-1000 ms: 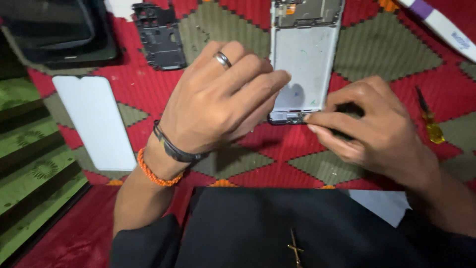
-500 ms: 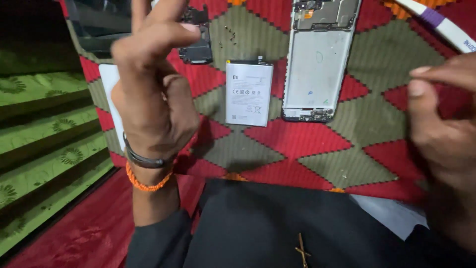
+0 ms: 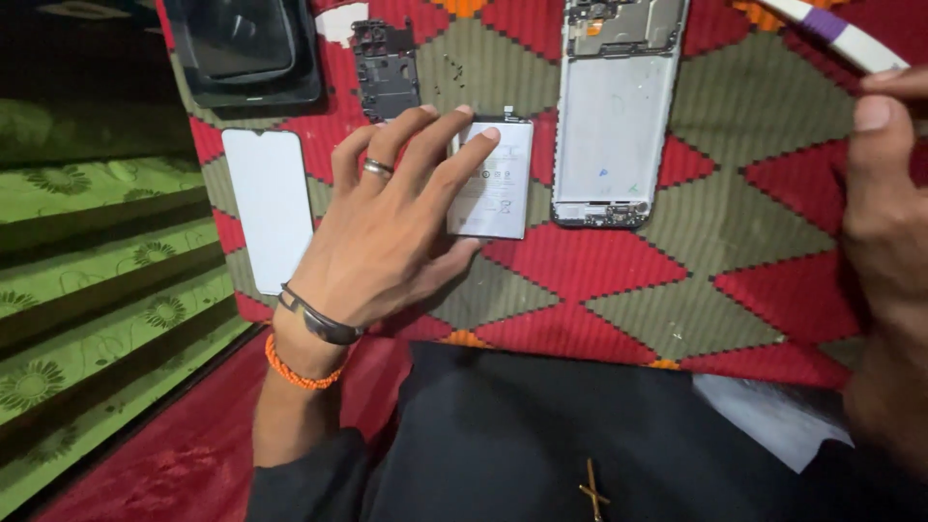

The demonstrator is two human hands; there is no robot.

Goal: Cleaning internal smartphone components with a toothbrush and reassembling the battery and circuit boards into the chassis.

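Left hand (image 3: 387,232) spread flat and low over the cloth (image 3: 619,290), fingers fanned, grip open and holding nothing; ring on one finger, dark band and orange beaded cord at the wrist. Fingertips reaching onto the left edge of the battery (image 3: 495,179), the index tip resting on its upper part, thumb just below its near corner. Battery: thin flat rectangle, pale grey foil wrap, small printed marks, a short tab at the far edge, lying flat in the middle of the cloth.

Just right of the battery, apart from it: frame (image 3: 611,116), long rounded rectangle, smooth pale metal inner plate, bare circuitry at the far end and a narrow dark strip at the near end.

Left of the hand: glass (image 3: 271,208), glossy white rounded slab with a small notch at its far edge. Far left: case (image 3: 242,48), black, glossy, rounded corners. Beside it, far of the hand: cover (image 3: 387,68), small dark plastic plate with cut-outs.

Right hand (image 3: 884,193) at the right edge, raised, blurred; fingers drawn together, but cannot tell whether grip holds anything. Far right: tool (image 3: 836,29), white curved bar with a purple band.

Cloth woven, coarse, red and olive diamonds. Green patterned fabric at left.
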